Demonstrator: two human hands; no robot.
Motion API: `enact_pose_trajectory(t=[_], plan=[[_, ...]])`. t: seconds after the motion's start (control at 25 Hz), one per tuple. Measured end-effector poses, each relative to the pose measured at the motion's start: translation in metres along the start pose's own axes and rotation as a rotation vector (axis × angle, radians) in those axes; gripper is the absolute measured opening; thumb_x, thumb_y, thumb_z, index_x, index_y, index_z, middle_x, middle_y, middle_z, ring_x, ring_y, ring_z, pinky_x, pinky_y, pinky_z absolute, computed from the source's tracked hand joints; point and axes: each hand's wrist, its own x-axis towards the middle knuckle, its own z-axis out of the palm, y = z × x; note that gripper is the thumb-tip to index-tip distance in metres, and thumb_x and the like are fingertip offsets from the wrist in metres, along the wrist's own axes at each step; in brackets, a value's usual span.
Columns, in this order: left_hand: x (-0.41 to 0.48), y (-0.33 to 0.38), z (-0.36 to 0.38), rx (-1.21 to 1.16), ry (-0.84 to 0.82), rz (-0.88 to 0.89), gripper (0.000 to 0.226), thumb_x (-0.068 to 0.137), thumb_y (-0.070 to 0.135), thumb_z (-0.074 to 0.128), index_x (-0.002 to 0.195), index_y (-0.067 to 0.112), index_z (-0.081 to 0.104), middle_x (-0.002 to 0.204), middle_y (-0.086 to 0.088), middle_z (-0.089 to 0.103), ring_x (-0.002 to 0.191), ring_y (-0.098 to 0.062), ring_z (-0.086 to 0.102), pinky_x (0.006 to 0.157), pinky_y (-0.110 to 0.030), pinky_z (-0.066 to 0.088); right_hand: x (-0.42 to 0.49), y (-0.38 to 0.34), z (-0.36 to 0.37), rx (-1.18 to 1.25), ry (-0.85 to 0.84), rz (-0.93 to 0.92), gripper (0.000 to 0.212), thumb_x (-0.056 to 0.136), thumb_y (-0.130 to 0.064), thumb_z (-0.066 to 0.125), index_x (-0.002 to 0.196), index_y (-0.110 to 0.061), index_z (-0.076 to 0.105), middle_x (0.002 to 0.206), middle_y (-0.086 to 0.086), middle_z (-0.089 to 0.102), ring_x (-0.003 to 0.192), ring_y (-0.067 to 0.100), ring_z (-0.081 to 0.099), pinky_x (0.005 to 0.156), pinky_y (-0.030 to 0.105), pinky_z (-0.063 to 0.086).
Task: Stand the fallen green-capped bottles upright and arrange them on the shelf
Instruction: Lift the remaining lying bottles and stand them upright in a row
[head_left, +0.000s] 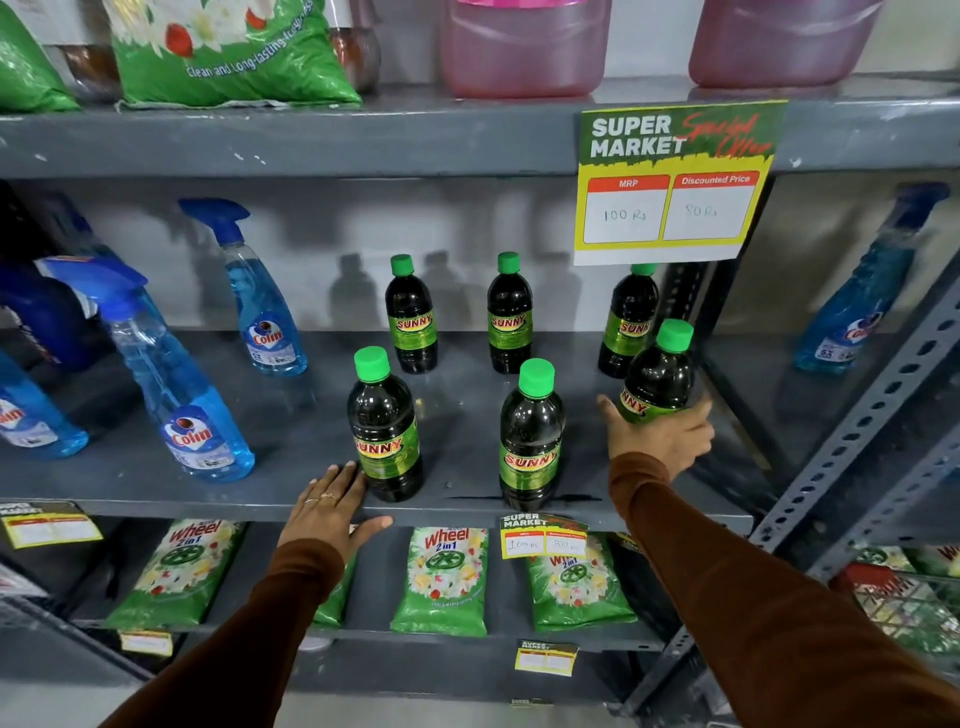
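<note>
Rightward, right hand (662, 441) wrapped around tilted green-capped bottle (660, 382) over shelf (260, 457); left hand (327, 512) flat, fingers (343, 480) spread, holding nothing

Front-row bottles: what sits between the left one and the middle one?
Nothing: in the head view, bare grey shelf separates the left bottle from the middle bottle. Back-row bottles stand farther behind.

Right hand (662, 439) gripping tilted green-capped bottle (658, 378), left hand (326, 512) flat on shelf (260, 415)
</note>
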Motion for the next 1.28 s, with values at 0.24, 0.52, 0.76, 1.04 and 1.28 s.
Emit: enact_pose_trajectory(t=[0.24,0.52,0.76,1.04,1.28], plan=[[0.000,-0.001,0.001,-0.012,-0.029,-0.013,0.107,0.069,0.083,0.001,0.123,0.005,0.051,0.133,-0.018,0.052,0.125,-0.037,0.045,0.104,-0.052,0.035,0.005,0.005,-0.007,0.241,-0.096,0.007,0.090,0.056,-0.009,0.080,0.130,-0.007,0.029,0.123,0.020,0.054,0.111,0.032,0.052,0.099,0.035,0.039],[0.000,0.000,0.001,-0.038,0.012,-0.014,0.122,0.054,0.089,-0.011,0.133,0.010,0.038,0.145,-0.013,0.037,0.136,-0.030,0.029,0.113,-0.044,0.021,-0.003,0.002,-0.007,0.032,-0.056,0.005,0.083,0.052,-0.012,0.087,0.119,-0.001,0.039,0.119,0.026,0.049,0.111,0.041,0.047,0.096,0.049,0.041],[-0.001,0.002,-0.002,-0.039,0.021,-0.029,0.126,0.048,0.090,-0.014,0.136,0.012,0.034,0.148,-0.009,0.032,0.138,-0.027,0.024,0.115,-0.043,0.017,-0.003,0.018,-0.024,0.142,-0.171,-0.019,0.070,0.054,0.000,0.081,0.115,-0.008,0.047,0.116,0.018,0.057,0.105,0.031,0.056,0.094,0.034,0.042],[-0.001,0.004,-0.002,-0.027,0.016,-0.010,0.106,0.057,0.079,0.011,0.135,0.011,0.035,0.148,-0.011,0.031,0.138,-0.029,0.023,0.114,-0.044,0.017,-0.020,0.032,-0.051,0.130,-0.152,-0.104,0.071,0.054,-0.003,0.082,0.116,-0.010,0.047,0.116,0.017,0.059,0.105,0.031,0.056,0.092,0.033,0.043],[0.002,-0.002,-0.007,-0.048,-0.015,-0.008,0.082,0.074,0.064,0.033,0.137,0.011,0.030,0.150,-0.011,0.026,0.139,-0.028,0.020,0.116,-0.044,0.016,-0.027,0.028,-0.062,0.112,-0.155,-0.105,0.074,0.055,-0.006,0.082,0.119,-0.012,0.045,0.120,0.016,0.057,0.108,0.030,0.055,0.096,0.039,0.044]])
